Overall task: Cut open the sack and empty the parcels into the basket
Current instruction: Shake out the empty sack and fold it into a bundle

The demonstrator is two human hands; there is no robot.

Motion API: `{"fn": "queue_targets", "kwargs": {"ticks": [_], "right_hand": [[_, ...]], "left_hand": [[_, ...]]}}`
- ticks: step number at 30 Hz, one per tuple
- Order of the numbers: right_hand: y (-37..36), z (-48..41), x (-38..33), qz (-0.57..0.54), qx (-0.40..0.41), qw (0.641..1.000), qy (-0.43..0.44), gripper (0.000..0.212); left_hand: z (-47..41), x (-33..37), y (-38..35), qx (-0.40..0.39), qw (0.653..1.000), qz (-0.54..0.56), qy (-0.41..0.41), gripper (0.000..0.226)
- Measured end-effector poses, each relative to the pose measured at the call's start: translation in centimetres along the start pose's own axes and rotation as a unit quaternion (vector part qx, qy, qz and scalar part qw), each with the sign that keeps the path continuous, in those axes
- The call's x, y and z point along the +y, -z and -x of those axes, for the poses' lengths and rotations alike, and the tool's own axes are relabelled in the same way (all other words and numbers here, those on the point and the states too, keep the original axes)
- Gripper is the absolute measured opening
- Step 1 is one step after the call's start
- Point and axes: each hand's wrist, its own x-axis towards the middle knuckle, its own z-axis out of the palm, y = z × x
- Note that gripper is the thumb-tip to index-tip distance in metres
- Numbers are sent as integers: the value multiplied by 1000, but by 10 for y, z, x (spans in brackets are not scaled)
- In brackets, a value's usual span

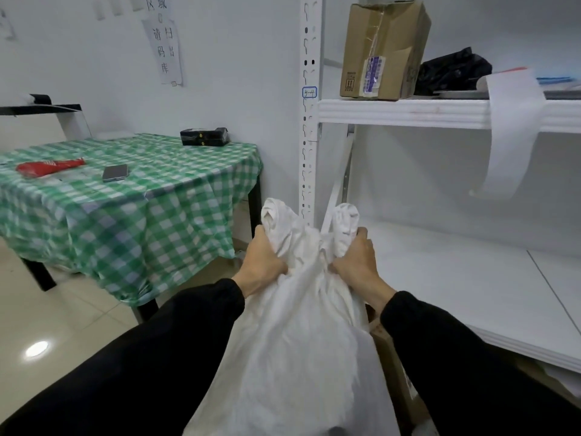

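Green-checked bench [176, 212] at left, white shelf [405, 113] at right; left grip [262, 259] and right grip [355, 262] clamp the sack [301, 341].

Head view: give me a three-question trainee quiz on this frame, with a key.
1. True or false: the left hand and the right hand both grip the gathered top of the white sack.
2. Where does the cardboard box stand? A on a chair; B on the upper shelf; C on a trolley.
3. Which flat grey device lies on the green checked table?
Key: 1 true; 2 B; 3 the phone.
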Motion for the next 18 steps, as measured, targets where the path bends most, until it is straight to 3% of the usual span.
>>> {"fn": "queue_targets", "kwargs": {"ticks": [3, 6, 9, 13, 16, 18], "right_hand": [[-2, 4, -17, -126, -62, 988, -66, 69], [-8, 12, -32, -39, -62, 997, -12, 60], [-10, 6, -33, 21, -38, 999, -5, 59], [-9, 3, -30, -42, -47, 997, -42, 57], [-14, 6, -28, -51, -54, 997, -18, 48], [-15, 7, -25, -54, -72, 996, 19, 32]], "left_hand": [[0, -3, -3, 29, 999, -6, 17, 71], [1, 18, -12, 14, 994, 104, 30, 58], [4, 36, -19, -76, 965, 249, 17, 56], [7, 33, -18, -131, 962, 241, -10, 58], [10, 35, -22, -148, 963, 227, -1, 59], [11, 40, -16, -176, 941, 287, 45, 56]]}}
